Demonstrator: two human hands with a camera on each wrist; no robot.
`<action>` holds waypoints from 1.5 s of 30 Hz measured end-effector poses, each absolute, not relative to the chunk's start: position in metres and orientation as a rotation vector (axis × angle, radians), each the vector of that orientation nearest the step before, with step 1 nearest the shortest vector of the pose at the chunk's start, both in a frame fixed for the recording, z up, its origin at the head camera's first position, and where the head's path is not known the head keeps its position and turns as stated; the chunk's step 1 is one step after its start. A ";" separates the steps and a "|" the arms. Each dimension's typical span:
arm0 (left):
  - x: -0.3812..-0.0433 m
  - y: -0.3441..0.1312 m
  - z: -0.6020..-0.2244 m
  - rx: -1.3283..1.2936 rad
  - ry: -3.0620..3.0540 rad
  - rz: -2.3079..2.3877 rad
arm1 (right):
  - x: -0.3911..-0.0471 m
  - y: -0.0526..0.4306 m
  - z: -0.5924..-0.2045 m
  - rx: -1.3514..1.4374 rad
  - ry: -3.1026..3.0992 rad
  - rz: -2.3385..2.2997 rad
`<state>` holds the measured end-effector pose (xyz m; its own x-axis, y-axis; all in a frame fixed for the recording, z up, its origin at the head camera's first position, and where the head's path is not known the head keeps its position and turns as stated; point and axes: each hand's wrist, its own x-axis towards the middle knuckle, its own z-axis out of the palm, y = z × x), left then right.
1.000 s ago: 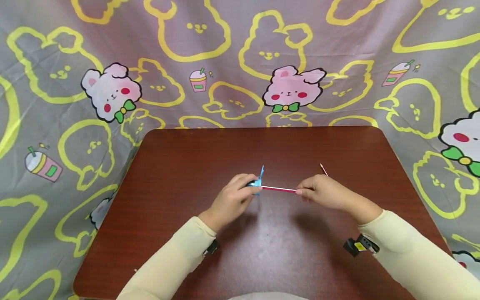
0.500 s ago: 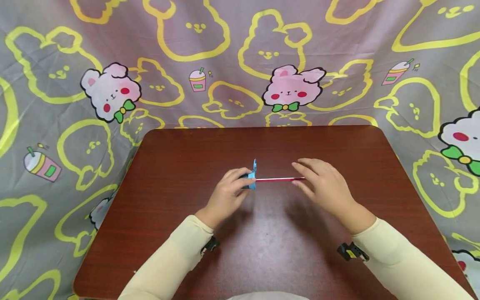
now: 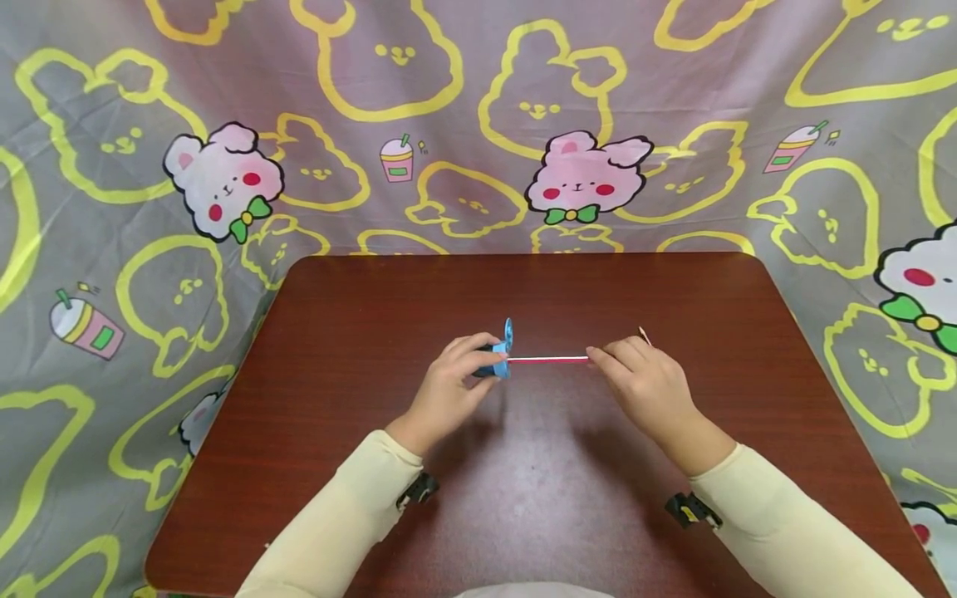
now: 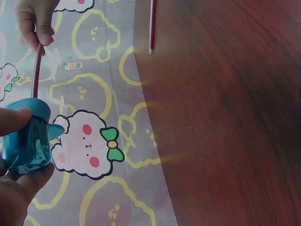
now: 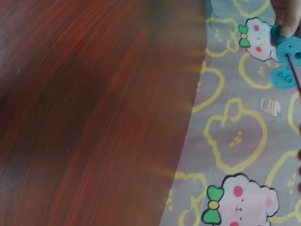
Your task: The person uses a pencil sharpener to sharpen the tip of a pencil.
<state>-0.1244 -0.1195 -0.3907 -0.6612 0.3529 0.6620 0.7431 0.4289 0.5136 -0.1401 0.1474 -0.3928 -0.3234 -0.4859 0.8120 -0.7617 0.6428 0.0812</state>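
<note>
My left hand point(image 3: 452, 374) grips a small blue pencil sharpener point(image 4: 30, 146) with a shiny translucent body, fingers on one side and thumb on the other. Its round lid point(image 5: 282, 77) is flipped up, and the end face with holes point(image 5: 288, 48) faces my right hand. A red pencil with a white stripe point(image 3: 549, 360) runs level from a hole in that face. The far end of the pencil is pinched between the thumb and fingers of my right hand point(image 3: 646, 378). Both hands are held above the table, and the pencil's tip is hidden inside the sharpener.
On the dark brown table point(image 3: 359, 307) another red pencil point(image 4: 152, 26) lies behind my right hand, mostly hidden in the head view. A grey curtain point(image 3: 449, 91) with cartoon rabbits surrounds the table's back and sides.
The right hand loosened its fingers on the pencil half a second ago and now pinches it again. The left hand with the sharpener has shifted slightly left and away from me since a second ago.
</note>
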 end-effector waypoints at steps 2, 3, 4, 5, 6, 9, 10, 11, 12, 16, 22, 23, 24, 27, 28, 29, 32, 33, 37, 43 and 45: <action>-0.124 -0.120 -0.390 -0.953 -2.235 -1.094 | -0.138 0.148 -0.392 0.989 -2.082 0.437; -0.124 -0.120 -0.389 -0.970 -2.237 -1.065 | -0.137 0.149 -0.391 1.000 -2.147 0.466; -0.124 -0.120 -0.389 -0.988 -2.240 -1.030 | -0.137 0.150 -0.390 1.010 -2.226 0.505; -0.123 -0.120 -0.389 -1.008 -2.241 -1.000 | -0.136 0.151 -0.388 1.019 -2.318 0.551; -0.123 -0.120 -0.389 -1.028 -2.241 -0.971 | -0.136 0.152 -0.386 1.026 -2.422 0.606; -0.121 -0.119 -0.390 -1.089 -2.217 -0.912 | -0.138 0.157 -0.376 1.036 -2.786 0.874; -0.120 -0.119 -0.390 -1.108 -2.205 -0.895 | -0.139 0.159 -0.372 1.024 -2.908 0.983; -0.119 -0.118 -0.390 -1.126 -2.192 -0.881 | -0.141 0.161 -0.369 1.012 -3.017 1.092; -0.118 -0.117 -0.390 -1.143 -2.177 -0.868 | -0.144 0.163 -0.367 0.997 -3.106 1.206; -0.116 -0.114 -0.390 -1.176 -2.146 -0.841 | -0.151 0.169 -0.361 0.997 -3.284 1.431; -0.118 -0.112 -0.392 -1.115 -2.171 -0.874 | -0.149 0.165 -0.359 0.930 -3.204 1.015; -0.119 -0.112 -0.392 -1.101 -2.181 -0.882 | -0.147 0.163 -0.359 0.886 -3.178 0.945; -0.119 -0.113 -0.393 -1.087 -2.191 -0.892 | -0.146 0.162 -0.359 0.848 -3.149 0.885; -0.121 -0.114 -0.393 -1.061 -2.214 -0.908 | -0.142 0.158 -0.358 0.758 -3.078 0.736; -0.121 -0.115 -0.394 -1.053 -2.221 -0.910 | -0.141 0.157 -0.359 0.740 -3.043 0.683; -0.121 -0.115 -0.394 -1.044 -2.228 -0.915 | -0.140 0.157 -0.359 0.734 -2.994 0.634; -0.122 -0.117 -0.394 -1.021 -2.236 -0.939 | -0.138 0.156 -0.363 0.746 -2.811 0.537; -0.122 -0.117 -0.394 -1.012 -2.237 -0.949 | -0.138 0.156 -0.365 0.761 -2.735 0.514; -0.123 -0.118 -0.392 -0.974 -2.235 -1.012 | -0.138 0.154 -0.375 0.851 -2.419 0.455; -0.123 -0.118 -0.390 -0.949 -2.239 -1.079 | -0.139 0.148 -0.389 0.956 -2.052 0.416; -0.123 -0.118 -0.389 -0.948 -2.242 -1.104 | -0.139 0.147 -0.391 0.970 -1.998 0.406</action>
